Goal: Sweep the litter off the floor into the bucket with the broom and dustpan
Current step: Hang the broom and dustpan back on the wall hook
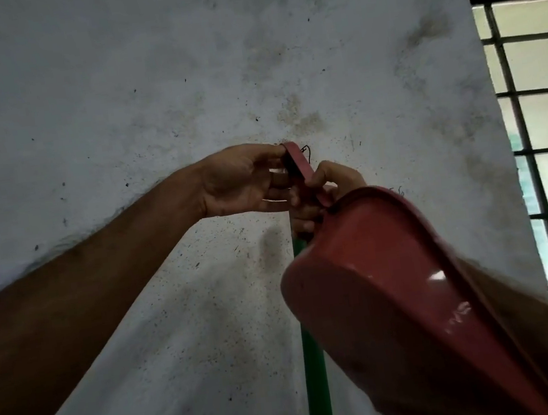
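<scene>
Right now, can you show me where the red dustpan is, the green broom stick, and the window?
dustpan (392, 282): head view, on its shiny red pan body.
broom stick (313, 357): head view, on the green shaft below the hands.
window (545, 125): head view, on its barred pane.

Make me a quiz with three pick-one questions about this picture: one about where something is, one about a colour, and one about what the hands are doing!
1. Where is the window?
A. on the right
B. on the left
C. behind the arms

2. What colour is the dustpan?
A. blue
B. red
C. yellow

3. What is the right hand doing?
A. hanging loose
B. pressing flat on the wall
C. gripping the dustpan's handle

Answers:
1 A, its bars fill the right edge.
2 B, the pan and its handle are red.
3 C, its fingers wrap the handle, while the left hand pinches the handle's top end.
</scene>
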